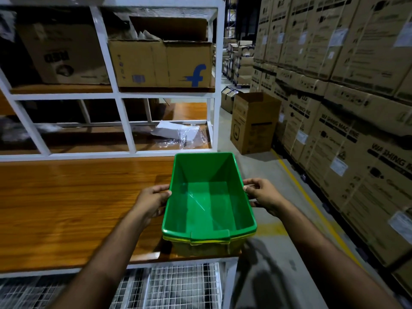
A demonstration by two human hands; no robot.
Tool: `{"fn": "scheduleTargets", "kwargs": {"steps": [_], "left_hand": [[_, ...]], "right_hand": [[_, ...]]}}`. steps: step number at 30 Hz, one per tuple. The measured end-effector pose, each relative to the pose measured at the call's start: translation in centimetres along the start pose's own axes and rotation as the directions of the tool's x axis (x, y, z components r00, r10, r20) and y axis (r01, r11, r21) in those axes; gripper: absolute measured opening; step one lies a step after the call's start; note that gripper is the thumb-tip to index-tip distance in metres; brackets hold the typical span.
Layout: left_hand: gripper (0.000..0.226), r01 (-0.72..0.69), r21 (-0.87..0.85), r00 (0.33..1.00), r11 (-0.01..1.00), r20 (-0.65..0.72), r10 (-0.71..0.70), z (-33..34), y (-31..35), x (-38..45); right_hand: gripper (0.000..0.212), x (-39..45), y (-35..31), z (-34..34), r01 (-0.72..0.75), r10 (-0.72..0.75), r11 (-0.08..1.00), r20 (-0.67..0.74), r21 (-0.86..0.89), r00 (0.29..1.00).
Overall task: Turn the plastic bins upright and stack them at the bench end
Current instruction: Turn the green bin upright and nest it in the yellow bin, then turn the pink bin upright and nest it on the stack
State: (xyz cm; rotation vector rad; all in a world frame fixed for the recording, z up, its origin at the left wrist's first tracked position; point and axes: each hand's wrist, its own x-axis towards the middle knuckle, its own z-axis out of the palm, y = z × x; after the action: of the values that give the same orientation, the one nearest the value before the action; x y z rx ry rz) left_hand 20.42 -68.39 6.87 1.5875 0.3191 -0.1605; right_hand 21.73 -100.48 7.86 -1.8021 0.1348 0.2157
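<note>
A: In the head view, where was the green bin (209,197)?

B: Upright, open side up, at the right end of the wooden table (78,201), roughly at 6 o'clock from the frame's centre. It sat nested inside a yellow bin (207,247), whose rim and front wall showed just beneath it.

A: And the hands?

B: The left hand (153,201) was closed on the bin's left rim at 9 o'clock, thumb over the edge. The right hand (262,194) was gripping the right rim at 3 o'clock, fingers curled around it.

A: Anything inside the bin?

B: Nothing but a pale streak on its floor; I could not tell what it was.

A: Surroundings?

B: A white shelf frame (124,123) stood at 12 o'clock with cardboard boxes (160,63) on it, and stacked washing machine cartons (347,141) filled the 3 o'clock side.
</note>
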Motion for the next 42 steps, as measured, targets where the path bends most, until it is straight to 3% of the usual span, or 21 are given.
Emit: {"fn": "scheduleTargets", "kwargs": {"steps": [11,13,15,18,23,26,30,36,42], "left_hand": [[0.027,0.023,0.019,1.0,1.0,-0.017,-0.023,-0.1,0.6,-0.8],[0.027,0.009,0.023,0.999,1.0,-0.038,-0.008,-0.2,0.8,-1.2],[0.029,-0.015,0.055,0.998,0.998,-0.059,0.018,-0.4,0.9,-1.8],[0.031,-0.071,0.115,0.995,0.991,-0.065,0.079,-1.1,1.1,-3.0],[0.034,-0.209,0.221,0.964,0.953,-0.119,0.239,-3.1,0.8,-5.8],[0.047,-0.275,0.472,0.921,0.838,-0.12,0.37,-5.9,-0.8,-7.4],[0.062,-0.187,0.772,0.884,0.608,-0.138,0.447,-11.1,-3.1,-9.7],[0.063,0.019,0.883,0.823,0.468,-0.28,0.494,-22.9,-8.6,-13.3],[0.063,0.121,0.866,0.785,0.485,-0.383,0.487,-37.8,-12.1,-17.2]], "right_hand": [[0.028,0.1,-0.3,-0.4,0.017,-0.017,0.994,-0.002,-0.112,1.0],[0.032,-0.1,-0.7,-0.2,0.066,-0.077,0.976,-0.043,-0.21,0.996],[0.037,-0.2,-1.3,0.0,0.139,-0.19,0.897,-0.083,-0.419,0.978],[0.042,-0.6,-2.4,0.8,0.244,-0.362,0.679,-0.026,-0.692,0.932],[0.048,-1.3,-4.2,4.7,0.427,-0.509,0.449,0.168,-0.785,0.844],[0.048,-1.8,-5.3,8.7,0.541,-0.574,0.288,0.31,-0.79,0.758],[0.054,-2.8,-6.5,15.1,0.623,-0.551,0.129,0.467,-0.771,0.691],[0.068,-5.2,-8.7,29.0,0.704,-0.498,-0.076,0.639,-0.706,0.587],[0.072,-8.6,-8.7,47.1,0.785,-0.485,-0.067,0.708,-0.616,0.513]]}}
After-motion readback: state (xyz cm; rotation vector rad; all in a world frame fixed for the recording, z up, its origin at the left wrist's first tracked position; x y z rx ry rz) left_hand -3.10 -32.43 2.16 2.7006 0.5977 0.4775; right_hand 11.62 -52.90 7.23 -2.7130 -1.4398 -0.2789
